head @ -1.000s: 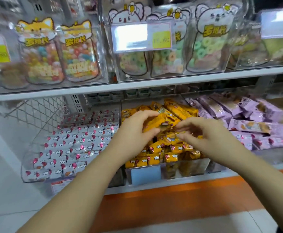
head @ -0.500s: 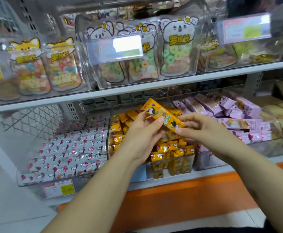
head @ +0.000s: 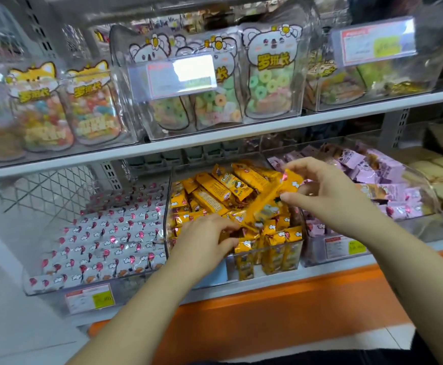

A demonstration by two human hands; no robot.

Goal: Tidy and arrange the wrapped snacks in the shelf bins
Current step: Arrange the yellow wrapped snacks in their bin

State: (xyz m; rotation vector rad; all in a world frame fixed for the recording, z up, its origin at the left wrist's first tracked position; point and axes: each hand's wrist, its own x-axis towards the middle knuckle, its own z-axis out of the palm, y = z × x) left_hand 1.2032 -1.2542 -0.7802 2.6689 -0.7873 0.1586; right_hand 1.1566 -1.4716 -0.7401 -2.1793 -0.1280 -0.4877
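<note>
Yellow wrapped snacks (head: 215, 191) fill the middle clear bin (head: 267, 259) on the lower shelf (head: 267, 283), between a bin of white snacks (head: 109, 238) and a bin of purple snacks (head: 389, 175). The right hand (head: 328, 196) pinches the upper end of one yellow bar (head: 266, 204) between thumb and fingertips. The bar slants down toward the left hand (head: 204, 241), whose bent fingers lie on the front row of packs; whether it grips one I cannot tell
</note>
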